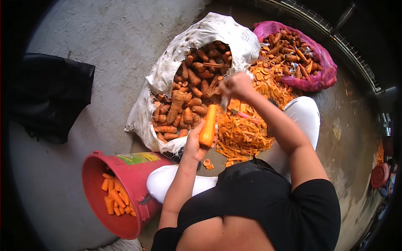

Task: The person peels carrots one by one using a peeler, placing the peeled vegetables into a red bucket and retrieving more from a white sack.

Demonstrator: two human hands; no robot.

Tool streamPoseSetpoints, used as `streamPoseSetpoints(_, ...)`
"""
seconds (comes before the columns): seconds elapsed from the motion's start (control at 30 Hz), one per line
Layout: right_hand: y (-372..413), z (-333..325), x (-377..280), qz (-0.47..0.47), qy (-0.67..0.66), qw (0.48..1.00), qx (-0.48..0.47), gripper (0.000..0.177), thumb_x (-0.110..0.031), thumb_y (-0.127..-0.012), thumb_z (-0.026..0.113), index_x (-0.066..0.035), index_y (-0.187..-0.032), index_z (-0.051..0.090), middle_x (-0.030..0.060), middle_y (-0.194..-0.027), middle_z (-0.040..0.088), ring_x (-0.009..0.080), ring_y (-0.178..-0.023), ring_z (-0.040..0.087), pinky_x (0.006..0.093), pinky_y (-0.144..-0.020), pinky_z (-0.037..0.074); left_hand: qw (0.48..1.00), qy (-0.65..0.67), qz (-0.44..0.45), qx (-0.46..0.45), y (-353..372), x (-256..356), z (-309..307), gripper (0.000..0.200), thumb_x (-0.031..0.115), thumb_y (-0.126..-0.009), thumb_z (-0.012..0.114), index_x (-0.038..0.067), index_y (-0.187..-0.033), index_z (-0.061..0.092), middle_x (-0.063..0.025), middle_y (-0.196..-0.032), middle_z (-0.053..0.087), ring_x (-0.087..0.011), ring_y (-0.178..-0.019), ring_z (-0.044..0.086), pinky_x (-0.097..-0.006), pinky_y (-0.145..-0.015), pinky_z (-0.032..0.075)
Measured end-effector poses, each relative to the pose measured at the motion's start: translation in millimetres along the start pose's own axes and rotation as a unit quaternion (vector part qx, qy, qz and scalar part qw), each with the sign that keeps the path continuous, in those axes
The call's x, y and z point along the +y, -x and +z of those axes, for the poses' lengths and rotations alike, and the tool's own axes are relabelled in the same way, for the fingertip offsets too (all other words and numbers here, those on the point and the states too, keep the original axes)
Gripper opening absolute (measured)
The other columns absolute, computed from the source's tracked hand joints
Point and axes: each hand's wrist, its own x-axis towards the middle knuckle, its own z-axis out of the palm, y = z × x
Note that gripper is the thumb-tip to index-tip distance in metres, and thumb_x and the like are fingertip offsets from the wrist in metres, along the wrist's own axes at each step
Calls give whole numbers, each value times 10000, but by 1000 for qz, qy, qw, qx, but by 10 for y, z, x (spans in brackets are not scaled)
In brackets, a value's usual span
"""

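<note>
My left hand [194, 142] is wrapped round the lower end of a peeled, bright orange carrot [209, 123], which points up and away. My right hand [238, 85] is raised above and to the right of the carrot, fingers closed and blurred; what it holds, if anything, I cannot make out. Behind both hands, unpeeled brown carrots [180, 102] fill an open white sack [163, 71]. Orange peelings [240, 134] are heaped between the sack and my knee, with a pinkish tool handle [247, 116] lying on them.
A red bucket [146, 175], tilted at the lower left, holds peeled carrot pieces [115, 194]. Farther off is a pink sack [325, 62] with carrots and scraps. Black cloth [54, 92] lies at the left. A red round object [380, 175] stands at the right edge.
</note>
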Motion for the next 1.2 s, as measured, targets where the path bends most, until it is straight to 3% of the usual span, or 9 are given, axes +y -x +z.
streamPoseSetpoints(0.1,-56,189,863,303,130,931,-156,499,-457,-870,453,-69,-660,688,116,-702,671,299,-682,648,390,-682,502,999,-35,-6,-22,68,36,185,503,361,-982,373,-6,-1322,425,-73,-822,574,-127,-633,551,-229,-528,488)
streamPoseSetpoints(0.23,601,1064,1619,454,7,880,-143,716,-644,-882,364,-55,-661,705,175,-821,668,274,-731,663,416,-713,511,1000,-19,24,-5,36,62,139,547,427,-977,394,-4,-1312,443,-68,-802,593,-131,-650,560,-245,-518,454)
streamPoseSetpoints(0.27,689,1125,1602,473,-79,856,-192,830,-792,-762,438,-8,-640,681,168,-741,651,276,-673,645,390,-653,505,999,-9,32,-15,27,71,111,562,441,-978,386,-7,-1313,437,-75,-799,595,-134,-645,557,-246,-515,449)
streamPoseSetpoints(0.37,893,1220,1367,422,-91,824,-368,864,-757,-544,702,62,-820,671,217,-848,667,295,-837,661,392,-712,501,998,7,57,-39,-21,83,48,592,488,-978,358,-7,-1290,445,-93,-793,599,-142,-631,546,-241,-507,427)
streamPoseSetpoints(0.53,1158,1250,1070,298,-91,872,-377,667,-629,-582,778,7,-691,609,173,-747,654,321,-738,648,416,-643,497,997,28,73,2,-106,77,35,494,461,-969,422,17,-1172,497,-113,-826,616,-194,-726,603,-280,-593,498)
streamPoseSetpoints(0.63,1362,1530,1129,358,-25,890,-280,541,-489,-668,778,0,-841,624,167,-828,661,330,-802,644,430,-666,502,989,20,90,116,-138,53,137,389,384,-950,511,34,-1119,516,-124,-892,622,-246,-863,635,-325,-694,537)
streamPoseSetpoints(0.87,1604,1777,1325,318,78,870,-368,426,-396,-807,679,-42,-1026,586,163,-1039,605,317,-859,651,417,-740,527,985,-35,103,137,-243,70,154,305,158,-887,626,60,-1140,487,-132,-1081,590,-248,-1034,609,-416,-884,530)
streamPoseSetpoints(1.0,1638,1799,1262,333,81,857,-385,349,-376,-892,580,-52,-1021,591,184,-1112,564,347,-878,648,423,-754,524,971,-110,160,140,-297,64,169,331,-11,-820,659,81,-1082,479,-120,-1127,567,-198,-1020,598,-307,-848,522)
streamPoseSetpoints(1.2,1677,1739,1253,303,77,874,-373,417,-422,-954,428,-42,-985,597,200,-1037,604,344,-876,653,431,-732,520,963,-137,223,70,-291,113,219,316,-83,-777,641,61,-1018,497,-167,-1171,557,-228,-1140,530,-323,-953,448)
